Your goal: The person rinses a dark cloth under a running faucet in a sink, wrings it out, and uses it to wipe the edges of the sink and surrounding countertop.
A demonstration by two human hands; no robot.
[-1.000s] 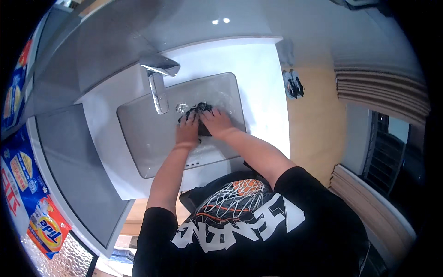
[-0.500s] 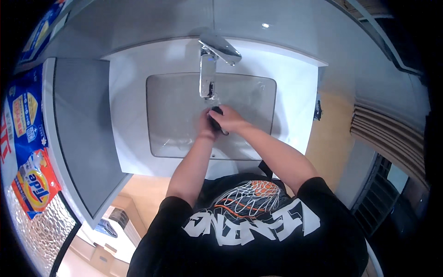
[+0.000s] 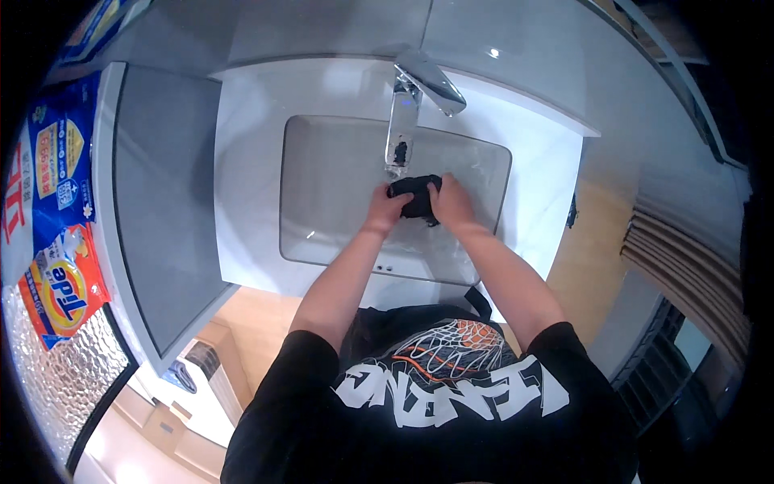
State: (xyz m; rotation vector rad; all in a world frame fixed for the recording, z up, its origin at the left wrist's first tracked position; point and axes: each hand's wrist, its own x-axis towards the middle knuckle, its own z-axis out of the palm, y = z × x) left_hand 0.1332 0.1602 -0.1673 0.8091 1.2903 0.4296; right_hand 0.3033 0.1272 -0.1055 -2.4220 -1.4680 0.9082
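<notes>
Black cloth bunched over the sink, near the tap. Long axis runs left to right: your left hand grips one end, your right hand the other. A loose edge points toward you.

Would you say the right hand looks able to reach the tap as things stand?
Probably yes: nothing visible stands between the right hand and the tap, though that hand would likely need to release the black cloth first.
</notes>
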